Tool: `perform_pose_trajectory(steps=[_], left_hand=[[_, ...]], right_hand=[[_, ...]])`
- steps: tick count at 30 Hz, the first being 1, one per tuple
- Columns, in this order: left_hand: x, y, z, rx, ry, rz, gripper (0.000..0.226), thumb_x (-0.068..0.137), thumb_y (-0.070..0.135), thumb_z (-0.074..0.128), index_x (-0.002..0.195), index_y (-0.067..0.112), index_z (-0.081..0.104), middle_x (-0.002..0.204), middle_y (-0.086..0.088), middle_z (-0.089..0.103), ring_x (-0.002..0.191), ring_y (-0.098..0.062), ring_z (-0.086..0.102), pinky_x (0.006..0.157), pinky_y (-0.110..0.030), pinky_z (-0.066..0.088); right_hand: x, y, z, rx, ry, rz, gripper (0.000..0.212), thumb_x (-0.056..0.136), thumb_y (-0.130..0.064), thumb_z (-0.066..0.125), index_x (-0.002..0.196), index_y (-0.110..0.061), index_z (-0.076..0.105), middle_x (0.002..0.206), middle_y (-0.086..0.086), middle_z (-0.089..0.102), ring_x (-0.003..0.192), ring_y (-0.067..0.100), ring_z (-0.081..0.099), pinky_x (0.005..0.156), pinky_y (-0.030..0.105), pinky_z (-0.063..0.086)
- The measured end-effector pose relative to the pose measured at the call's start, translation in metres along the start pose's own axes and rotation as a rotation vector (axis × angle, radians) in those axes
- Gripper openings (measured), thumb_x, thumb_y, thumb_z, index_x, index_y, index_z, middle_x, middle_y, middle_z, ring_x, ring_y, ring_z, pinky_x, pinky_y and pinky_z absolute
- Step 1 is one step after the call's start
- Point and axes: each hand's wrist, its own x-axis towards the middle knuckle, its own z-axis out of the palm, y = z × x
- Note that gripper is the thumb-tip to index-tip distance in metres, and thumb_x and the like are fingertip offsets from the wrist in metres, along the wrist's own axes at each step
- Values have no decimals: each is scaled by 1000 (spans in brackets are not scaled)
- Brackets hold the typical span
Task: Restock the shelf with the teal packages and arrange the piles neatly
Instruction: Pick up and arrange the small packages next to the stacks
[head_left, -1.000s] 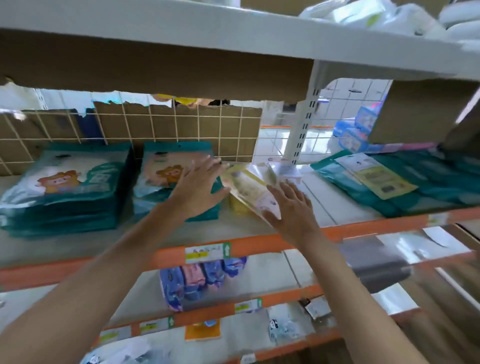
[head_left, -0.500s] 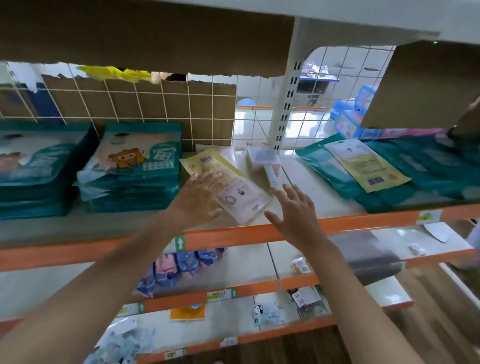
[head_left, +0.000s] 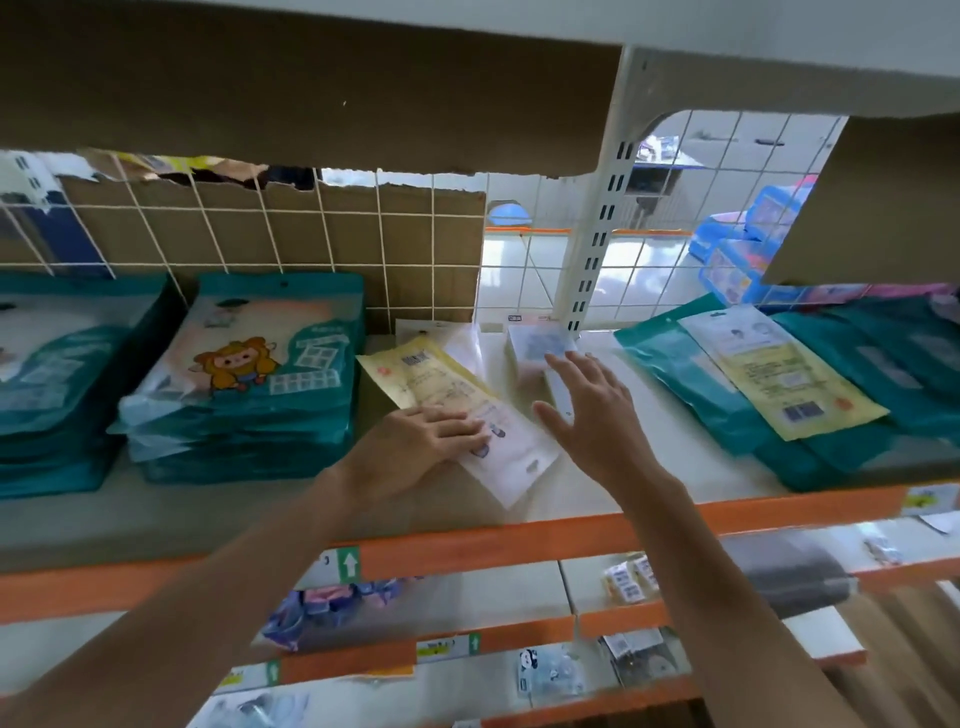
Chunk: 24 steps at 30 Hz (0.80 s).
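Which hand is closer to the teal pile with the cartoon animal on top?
Left. The left hand lies on a yellow packet just right of that pile; the right hand is farther right.

A white wire grid forms the back, with brown cardboard standing behind it and a torn cardboard sheet hanging above. A white slotted upright stands right of centre. Before it lie a small white box and a yellow-and-white flat packet — askew, just beside each other. Blue boxes show through the grid. Lower down sit a green-arrow label, purple and pink packets, a grey roll and a panda packet.
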Motion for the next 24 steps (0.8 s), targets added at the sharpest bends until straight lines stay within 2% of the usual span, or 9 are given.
perform_pose_trajectory(steps=[3, 6, 9, 12, 15, 17, 19, 22, 24], left_hand=[[8, -3, -10, -37, 77, -52, 32, 75, 12, 62, 105, 16, 71, 105, -1, 71, 94, -20, 69, 76, -40, 57], [21, -1, -24, -117, 149, -218, 36, 83, 21, 43, 105, 16, 71, 103, -3, 71, 92, -23, 68, 80, -41, 56], [36, 3, -36, -71, 289, -352, 26, 87, 12, 53, 107, 14, 69, 101, -8, 71, 88, -27, 68, 77, -40, 55], [55, 4, -48, -63, 414, -475, 23, 90, 9, 57, 111, 11, 68, 102, -10, 70, 87, -24, 67, 77, -25, 48], [74, 3, -62, -79, 560, -571, 34, 95, 24, 46, 97, 0, 70, 68, -13, 66, 54, -25, 59, 51, -13, 33], [85, 1, -72, -125, 645, -619, 49, 94, 34, 39, 89, -5, 69, 51, -5, 48, 41, -13, 39, 44, -19, 24], [94, 3, -80, -185, 728, -625, 46, 94, 34, 40, 91, -2, 69, 52, 2, 40, 42, -6, 34, 44, -19, 24], [108, 16, -90, -399, 810, -631, 21, 96, 18, 48, 104, 14, 66, 61, 13, 53, 52, 10, 46, 48, -9, 30], [114, 28, -93, -561, 803, -641, 19, 94, 16, 52, 94, 27, 67, 66, 18, 60, 58, 8, 50, 53, -13, 37]], right_hand=[[11, 9, -6, 74, 37, 3, 50, 93, -25, 55, 140, -14, 41, 146, 9, 40, 136, 27, 33, 111, 41, 27], [21, 19, -13, 127, 43, 2, 45, 95, -21, 50, 139, -13, 42, 144, 9, 43, 133, 27, 38, 109, 43, 34], [28, 28, -20, 166, 43, -21, 44, 96, -24, 46, 139, -15, 43, 144, 7, 43, 132, 27, 40, 106, 47, 38], [30, 39, -29, 207, -7, -79, 45, 96, -33, 42, 138, -16, 44, 143, 6, 45, 131, 27, 41, 104, 47, 40], [31, 48, -40, 270, -101, -149, 57, 89, -44, 35, 138, -16, 42, 145, 5, 42, 132, 23, 39, 104, 31, 33], [34, 54, -43, 285, -177, -161, 55, 91, -41, 40, 139, -16, 39, 146, 4, 40, 132, 20, 40, 95, 19, 29], [34, 57, -44, 333, -232, -156, 52, 91, -38, 45, 138, -17, 40, 142, 3, 45, 127, 19, 45, 94, 19, 32], [36, 62, -44, 486, -281, -156, 49, 91, -33, 52, 136, -17, 43, 132, 5, 54, 118, 16, 53, 98, 31, 45], [36, 62, -47, 551, -322, -186, 45, 91, -26, 54, 135, -17, 45, 123, 1, 58, 108, 9, 57, 89, 19, 48]])
